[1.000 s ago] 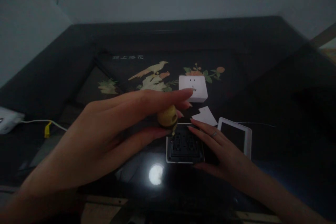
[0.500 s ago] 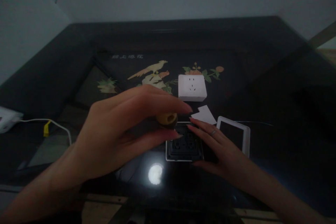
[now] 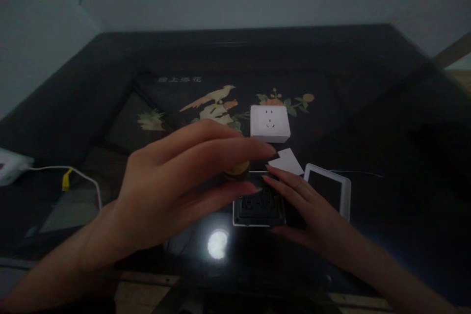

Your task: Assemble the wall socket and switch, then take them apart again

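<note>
Near the worktop (image 3: 382, 137) edge, with room rightward, the left hand (image 3: 165, 184) grasps a yellow tool handle (image 3: 237, 171) above the white-rimmed black wall plate (image 3: 258, 213) the right hand (image 3: 312, 201) grips.

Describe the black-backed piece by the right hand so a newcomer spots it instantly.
On the dark table, look below the picture's centre, between the left hand and right hand. The black-backed piece lies there, partly hidden by the left hand. Its dark face inside a thin white edge sets it apart from the hollow white frame and white box.
</note>
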The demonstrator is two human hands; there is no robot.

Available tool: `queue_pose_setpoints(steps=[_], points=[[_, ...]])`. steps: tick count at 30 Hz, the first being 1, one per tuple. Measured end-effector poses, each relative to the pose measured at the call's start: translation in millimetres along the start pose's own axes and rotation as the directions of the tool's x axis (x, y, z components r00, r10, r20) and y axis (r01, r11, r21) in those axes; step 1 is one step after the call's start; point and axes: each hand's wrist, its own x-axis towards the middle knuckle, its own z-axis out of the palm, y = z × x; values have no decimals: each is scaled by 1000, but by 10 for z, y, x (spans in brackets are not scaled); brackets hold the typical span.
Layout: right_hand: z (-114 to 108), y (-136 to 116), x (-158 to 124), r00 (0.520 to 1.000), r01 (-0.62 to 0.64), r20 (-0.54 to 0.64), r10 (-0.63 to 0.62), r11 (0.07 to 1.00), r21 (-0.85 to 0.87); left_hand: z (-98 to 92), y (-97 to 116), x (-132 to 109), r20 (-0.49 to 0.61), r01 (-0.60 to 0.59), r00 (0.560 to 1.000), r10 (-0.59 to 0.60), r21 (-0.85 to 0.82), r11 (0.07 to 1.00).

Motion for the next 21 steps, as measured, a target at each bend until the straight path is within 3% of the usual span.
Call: queue_pose_setpoints(steps=[2, 7, 13, 17, 21], points=[[9, 6, -9, 1000, 4, -3, -4, 1000, -6, -2, 4, 2, 19, -31, 999, 31, 22, 999], [17, 6, -19, 1000, 9, -13, -9, 1000, -19, -118, 28, 23, 221, 67, 975, -39, -119, 991], [13, 14, -17, 1000, 19, -23, -20, 1000, -23, -79, 70, 6, 108, 77, 991, -73, -29, 997], [22, 30, -15, 1000, 16, -6, -16, 1000, -18, -128, 49, -24, 178, 47, 983, -35, -65, 997], [23, 28, -15, 1000, 9, -6, -9, 1000, -22, -177, 36, -44, 237, 114, 967, -88, -97, 989]])
